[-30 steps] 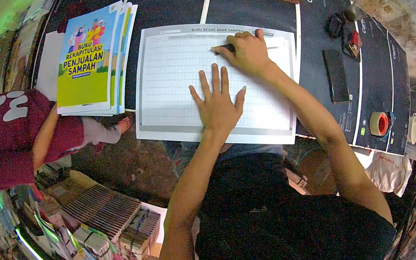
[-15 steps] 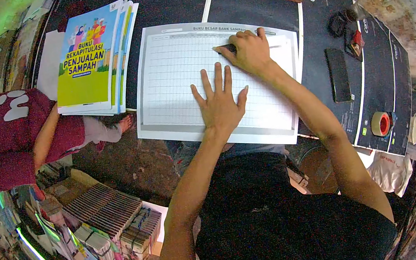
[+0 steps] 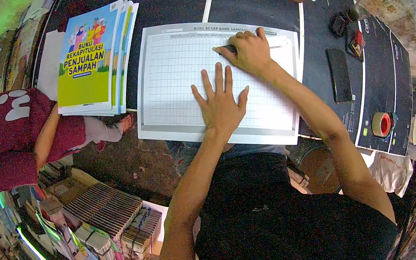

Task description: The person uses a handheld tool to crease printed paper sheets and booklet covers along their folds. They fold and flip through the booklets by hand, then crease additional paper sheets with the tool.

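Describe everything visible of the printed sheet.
The printed sheet is white, apparently paper, with a ruled grid, grey borders and a heading starting "BUKU BESAR BANK". It lies flat, slightly skewed, on the black table, its near edge jutting past the table's. Glare washes out its right part. The left hand rests spread on it; the right hand, curled round a small dark item, rests near its top.

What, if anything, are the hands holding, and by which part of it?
The right hand apparently holds a dark object between thumb and fingers, which hide the gripped part. The left hand holds nothing, lying spread on the printed sheet.
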Available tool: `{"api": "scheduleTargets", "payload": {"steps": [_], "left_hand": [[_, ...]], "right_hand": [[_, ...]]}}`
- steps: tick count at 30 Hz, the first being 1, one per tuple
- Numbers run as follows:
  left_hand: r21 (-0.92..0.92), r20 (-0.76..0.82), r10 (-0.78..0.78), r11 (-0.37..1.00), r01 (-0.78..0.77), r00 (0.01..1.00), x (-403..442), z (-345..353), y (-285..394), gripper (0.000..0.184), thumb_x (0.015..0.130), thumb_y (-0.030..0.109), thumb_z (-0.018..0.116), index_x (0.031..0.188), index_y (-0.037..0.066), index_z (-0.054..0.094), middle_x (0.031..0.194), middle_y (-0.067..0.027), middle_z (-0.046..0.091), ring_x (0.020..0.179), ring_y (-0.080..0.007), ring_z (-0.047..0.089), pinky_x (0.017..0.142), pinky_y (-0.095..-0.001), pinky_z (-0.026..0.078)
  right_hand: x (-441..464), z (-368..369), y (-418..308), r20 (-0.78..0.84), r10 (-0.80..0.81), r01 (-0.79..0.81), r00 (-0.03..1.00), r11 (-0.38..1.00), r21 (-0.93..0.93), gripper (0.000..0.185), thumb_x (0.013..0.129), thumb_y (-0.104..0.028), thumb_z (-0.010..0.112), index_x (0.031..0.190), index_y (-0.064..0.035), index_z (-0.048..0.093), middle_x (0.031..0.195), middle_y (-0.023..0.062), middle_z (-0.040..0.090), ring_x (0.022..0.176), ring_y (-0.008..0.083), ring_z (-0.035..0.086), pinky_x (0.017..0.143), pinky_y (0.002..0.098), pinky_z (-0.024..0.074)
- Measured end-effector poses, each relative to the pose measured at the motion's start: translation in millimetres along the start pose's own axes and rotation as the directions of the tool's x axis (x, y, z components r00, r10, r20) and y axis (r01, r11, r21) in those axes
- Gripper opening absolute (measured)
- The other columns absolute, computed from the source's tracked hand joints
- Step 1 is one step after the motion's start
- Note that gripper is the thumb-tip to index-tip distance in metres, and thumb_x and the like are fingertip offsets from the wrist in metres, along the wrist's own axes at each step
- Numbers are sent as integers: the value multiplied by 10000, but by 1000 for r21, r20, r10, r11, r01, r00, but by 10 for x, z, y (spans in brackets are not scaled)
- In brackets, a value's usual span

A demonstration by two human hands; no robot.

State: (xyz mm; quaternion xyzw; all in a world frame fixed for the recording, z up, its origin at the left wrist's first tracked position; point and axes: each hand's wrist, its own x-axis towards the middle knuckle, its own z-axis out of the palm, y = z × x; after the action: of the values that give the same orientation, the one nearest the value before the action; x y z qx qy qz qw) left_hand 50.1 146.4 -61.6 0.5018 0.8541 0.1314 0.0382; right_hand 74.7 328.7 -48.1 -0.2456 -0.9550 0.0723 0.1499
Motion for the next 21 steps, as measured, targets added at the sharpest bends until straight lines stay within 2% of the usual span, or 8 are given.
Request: {"api": "scheduleTargets", "payload": {"steps": [5, 11, 21], "left_hand": [[2, 7, 0, 1000, 0, 1000, 2, 11, -1, 758, 993, 580, 449, 1577, 113, 326, 1672, -108, 196, 1523, -456, 122, 1146, -744, 81], [9, -1, 3, 1000, -3, 1000, -1, 8, -6, 759, 993, 581, 446, 1577, 111, 323, 1672, -107, 198, 1522, -451, 131, 1145, -742, 87], [15, -15, 8, 1000, -8, 1000, 5, 6, -5, 758, 988, 576, 456, 1574, 112, 328, 1666, -110, 215, 1519, -452, 137, 1139, -744, 107]], "right_hand": [[4, -51, -40, 40, -8, 7, 999, 1000, 23, 543, 906, -594, 632, 766, -82, 750, 821, 126, 725, 867, 288, 695, 937, 560, 390], [-9, -51, -37, 29, 75, -75, 997, 997, 6, 572, 921, -611, 578, 798, -82, 758, 805, 138, 730, 793, 297, 702, 910, 532, 402], [-17, -36, -71, 3, 62, -62, 998, 996, -65, 533, 934, -578, 597, 783, -87, 741, 713, 128, 709, 707, 295, 700, 935, 522, 405]]}}
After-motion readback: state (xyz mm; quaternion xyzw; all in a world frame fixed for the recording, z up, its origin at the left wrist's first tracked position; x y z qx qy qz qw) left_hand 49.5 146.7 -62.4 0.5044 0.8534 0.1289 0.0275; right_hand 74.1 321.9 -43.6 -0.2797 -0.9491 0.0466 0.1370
